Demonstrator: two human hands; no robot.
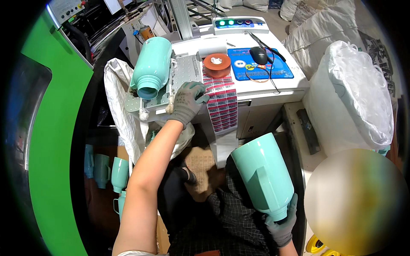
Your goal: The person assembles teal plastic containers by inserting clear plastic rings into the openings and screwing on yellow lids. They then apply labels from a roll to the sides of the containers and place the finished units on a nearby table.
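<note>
Gripping low in the frame, the right hand [282, 224], gloved in grey, has its grip clamped round the narrow neck of a mint jug shell [262, 175]. The shell's long axis tilts up and left from that hand, wide end highest, a moulded handle slot showing on its side.

Up the middle runs the bare left forearm to the gloved left hand [188, 102]. Its fingers are curled down onto the edge of a perforated plate [184, 70] and a strip of red labels [222, 106] that hangs off the tabletop [273, 87]; whether that grip pinches a label, I cannot tell.

Just left of that hand, on the plate, lies a second shell [151, 66], open neck pointing down toward the lower left, long axis running up and away. The left hand is by far the nearer to it; the right is well apart, lower right.

Further back sit an orange label roll [217, 64], a mouse [258, 54] on a blue mat, and a button box with green lamps [240, 23]. White sacks [354, 94] fill the right; more mint cups [115, 173] stand at lower left.
</note>
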